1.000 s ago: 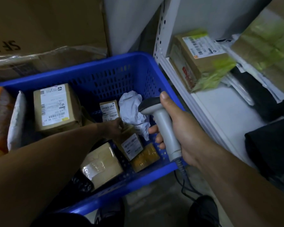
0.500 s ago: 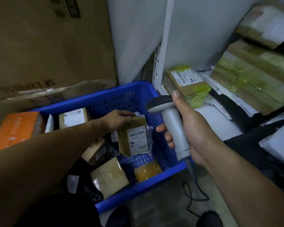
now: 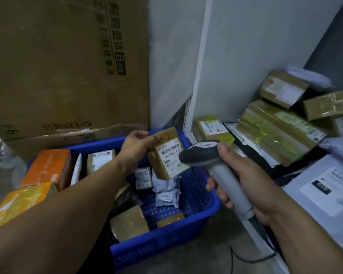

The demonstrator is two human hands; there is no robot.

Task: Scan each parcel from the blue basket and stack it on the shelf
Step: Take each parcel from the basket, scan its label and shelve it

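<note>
Parcel (image 3: 166, 155), brown carton, barcode label up: above the blue basket's (image 3: 166, 240) far right corner, top end pinched by left hand (image 3: 136, 144).
Scanner (image 3: 216, 167), grey, corded: just right of the basket, handle gripped by right hand (image 3: 251, 186), head beside the label.
Shelf (image 3: 198, 91): right of the basket, bearing stacked parcels (image 3: 275, 135).

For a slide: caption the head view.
Left hand holds a labelled parcel over the blue basket; right hand points the scanner at it.
</note>
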